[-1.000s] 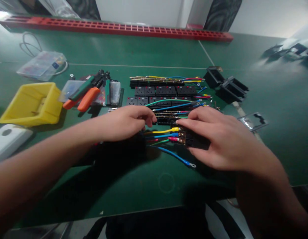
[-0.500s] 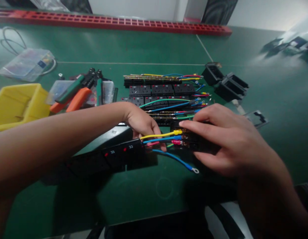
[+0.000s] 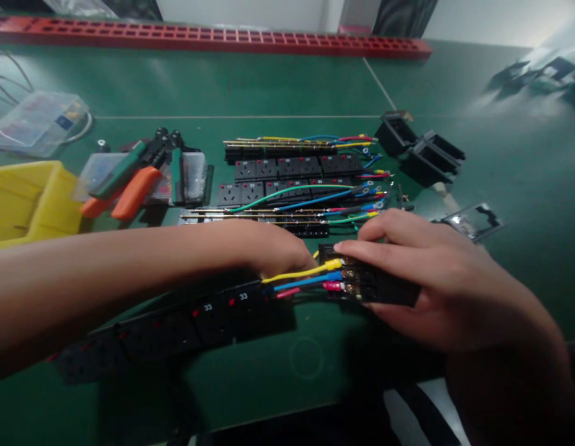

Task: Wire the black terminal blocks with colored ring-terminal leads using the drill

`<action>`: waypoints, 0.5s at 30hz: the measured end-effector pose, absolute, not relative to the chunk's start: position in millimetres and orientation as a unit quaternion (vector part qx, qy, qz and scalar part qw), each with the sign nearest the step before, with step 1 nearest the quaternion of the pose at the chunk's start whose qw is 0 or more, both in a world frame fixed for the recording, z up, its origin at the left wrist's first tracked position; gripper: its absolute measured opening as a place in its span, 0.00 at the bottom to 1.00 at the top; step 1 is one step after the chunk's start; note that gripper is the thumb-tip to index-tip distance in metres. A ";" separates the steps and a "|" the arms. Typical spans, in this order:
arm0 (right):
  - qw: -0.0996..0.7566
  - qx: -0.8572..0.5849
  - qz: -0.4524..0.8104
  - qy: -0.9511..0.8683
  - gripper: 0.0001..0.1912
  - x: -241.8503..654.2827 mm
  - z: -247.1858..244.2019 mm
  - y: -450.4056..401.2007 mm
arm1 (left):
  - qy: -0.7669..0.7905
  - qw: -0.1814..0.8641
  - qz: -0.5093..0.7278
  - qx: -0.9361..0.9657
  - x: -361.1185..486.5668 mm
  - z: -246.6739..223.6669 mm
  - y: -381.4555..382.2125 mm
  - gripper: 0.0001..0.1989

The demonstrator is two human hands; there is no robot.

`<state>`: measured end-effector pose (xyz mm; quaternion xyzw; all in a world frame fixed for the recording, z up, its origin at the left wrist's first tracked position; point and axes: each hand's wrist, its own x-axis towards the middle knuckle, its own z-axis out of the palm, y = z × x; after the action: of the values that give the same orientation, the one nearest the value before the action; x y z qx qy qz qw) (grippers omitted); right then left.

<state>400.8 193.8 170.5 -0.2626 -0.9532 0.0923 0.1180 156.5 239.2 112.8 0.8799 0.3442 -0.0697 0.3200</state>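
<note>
My right hand (image 3: pixel 422 279) grips a black terminal block (image 3: pixel 390 290), thumb below and fingers over the top. Yellow, blue and red crimped wires join its screws; the yellow wire (image 3: pixel 297 274) is uppermost. These wires run left to a black socket strip (image 3: pixel 217 316) marked "33", which lies at a slant under my left forearm. My left hand (image 3: pixel 285 248) is bent down behind the wires, close to the block's left side. Its fingers are hidden, so what they touch cannot be seen.
Several more socket strips (image 3: pixel 297 167) with brass bars and coloured wires lie behind my hands. Green-and-orange crimping pliers (image 3: pixel 134 179) rest on a clear box beside a yellow bin (image 3: pixel 31 204). Black housings (image 3: pixel 431 158) stand at the right; a red slotted duct (image 3: pixel 213 40) spans the back.
My left hand has moved right and down behind the wires, hiding its fingers. The loose blue wire with a ring terminal no longer shows below the block. Strip and block sit lower in view.
</note>
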 end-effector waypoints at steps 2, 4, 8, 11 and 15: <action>0.112 -0.264 0.102 -0.953 0.25 402.4 170.0 193.0 | 0.244 0.334 -0.096 0.905 151.5 112.2 236.2 0.13; 0.108 -0.264 0.114 -0.952 0.26 404.7 169.0 191.8 | 0.235 0.321 -0.111 0.911 143.9 114.3 233.6 0.20; 0.084 -0.281 0.134 -0.947 0.29 406.9 162.7 190.9 | 0.375 0.320 -0.121 0.861 125.3 122.8 225.3 0.29; 0.048 -0.309 0.157 -0.937 0.28 404.1 153.9 193.1 | 0.428 0.369 -0.057 0.823 113.3 125.5 213.9 0.33; 0.022 -0.329 0.194 -0.924 0.29 397.4 140.8 196.8 | 0.472 0.286 -0.025 0.834 104.7 119.0 194.2 0.35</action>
<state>397.4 196.8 140.8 -0.3288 -0.9239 0.1944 0.0222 104.7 194.2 119.0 0.8336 0.4718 -0.0254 0.2860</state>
